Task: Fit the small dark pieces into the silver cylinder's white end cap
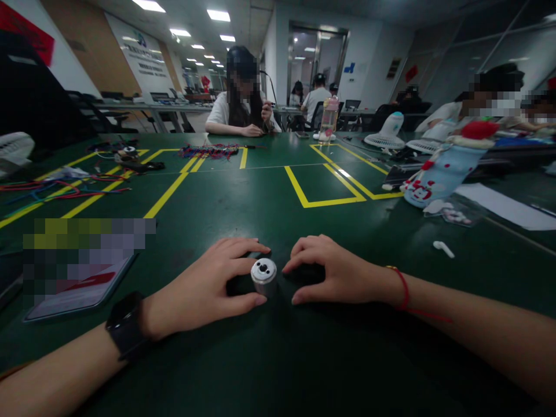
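Far left of the metal cylinder (264,279), thin plastic-coated wires (73,184) lay tangled on the green, faintly glossy counter (243,376); nearer, also left of the cylinder, a flat, smooth device (98,289) with rounded corners, partly pixelated; just left of the cylinder, the left hand (202,284), black watch (125,325) at the wrist; its grip curved round the cylinder, a finger at the far-left side, thumb at the near base; firm hold or light touch, cannot tell; the cylinder stood between the hands, long axis upright, nearer the left one; silvery wall, pale round top with dark holes; just right of it, the right hand (332,269), red cord (403,289) on the wrist; grip empty, moderately wide, thumb and fingers bent toward the cylinder, a gap between; farther right, a smooth white earbud (443,249); beyond that, a pale-blue bottle (447,174) with a red top.
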`<state>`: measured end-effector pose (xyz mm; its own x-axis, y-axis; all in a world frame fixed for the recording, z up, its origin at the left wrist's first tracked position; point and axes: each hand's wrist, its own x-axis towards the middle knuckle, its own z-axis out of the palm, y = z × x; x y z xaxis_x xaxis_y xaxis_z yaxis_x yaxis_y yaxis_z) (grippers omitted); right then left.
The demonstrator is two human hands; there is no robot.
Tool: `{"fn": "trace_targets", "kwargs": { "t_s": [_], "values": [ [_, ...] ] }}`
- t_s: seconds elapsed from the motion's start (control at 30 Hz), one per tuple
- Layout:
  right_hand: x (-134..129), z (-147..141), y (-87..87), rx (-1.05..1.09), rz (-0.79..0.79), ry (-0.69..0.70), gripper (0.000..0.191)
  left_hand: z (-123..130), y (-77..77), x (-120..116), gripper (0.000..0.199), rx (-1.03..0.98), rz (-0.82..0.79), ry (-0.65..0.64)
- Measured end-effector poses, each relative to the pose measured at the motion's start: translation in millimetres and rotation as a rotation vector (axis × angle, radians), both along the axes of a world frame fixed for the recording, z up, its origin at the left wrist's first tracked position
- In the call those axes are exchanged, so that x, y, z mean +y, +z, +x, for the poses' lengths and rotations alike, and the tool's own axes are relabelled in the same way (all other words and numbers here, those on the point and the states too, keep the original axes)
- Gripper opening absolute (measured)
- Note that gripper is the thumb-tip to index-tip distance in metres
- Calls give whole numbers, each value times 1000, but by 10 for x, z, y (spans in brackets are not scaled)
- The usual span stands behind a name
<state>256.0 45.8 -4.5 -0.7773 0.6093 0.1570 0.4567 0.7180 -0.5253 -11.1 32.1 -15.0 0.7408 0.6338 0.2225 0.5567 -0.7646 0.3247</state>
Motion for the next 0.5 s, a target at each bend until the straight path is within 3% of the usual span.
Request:
{"fn": "trace_targets", "kwargs": {
  "t_s": [0.13,0.3,0.5],
  "values": [
    [0,1,-23,14,-3,1,21,5,12,0,34,8,1,-6],
    [51,8,-51,64,2,20,14,-8,13,-11,37,12,2,-7],
    [-74,-231,116,441,67,-68,11,12,34,-17,30,7,-15,7]
  ]
}}
